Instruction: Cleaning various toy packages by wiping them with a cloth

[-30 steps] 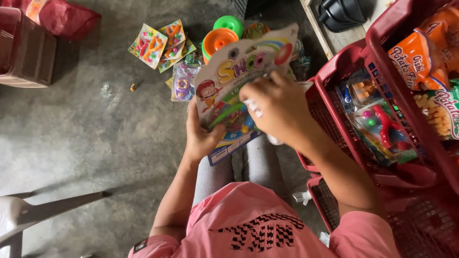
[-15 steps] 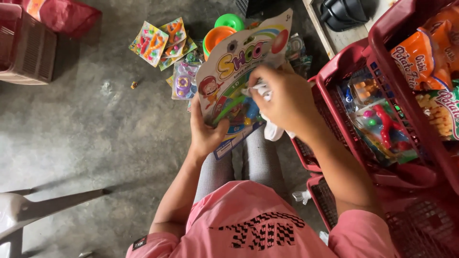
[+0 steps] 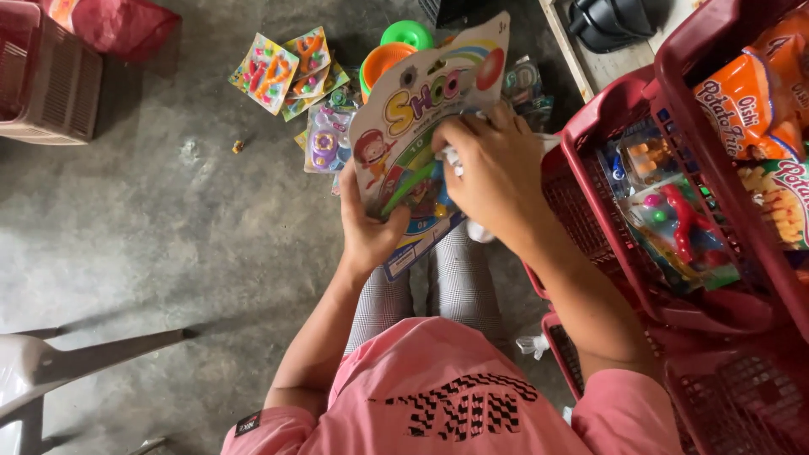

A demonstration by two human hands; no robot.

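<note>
Item: carded toy pack (image 3: 419,109), a colourful backing card with a clear blister, held upright above the knees at the centre of the view. The left hand (image 3: 368,227) is clasped on the card's lower left edge, thumb on the face, so that it is steadied. The right hand (image 3: 493,173) is curled over the blister at 3 o'clock of the card, fingers closed on a small pale piece; whether it is plastic or paper cannot be told.

Surroundings: a bare grey concrete floor (image 3: 168,253). Smaller toy packs (image 3: 286,72) and stacked plastic cups (image 3: 392,55) are laid at 11 to 12 o'clock. Red plastic baskets (image 3: 615,118) holding toys and snack bags (image 3: 746,101) are ranged at 3 o'clock, within reach. A pale chair (image 3: 50,366) is seen at 8 o'clock.
</note>
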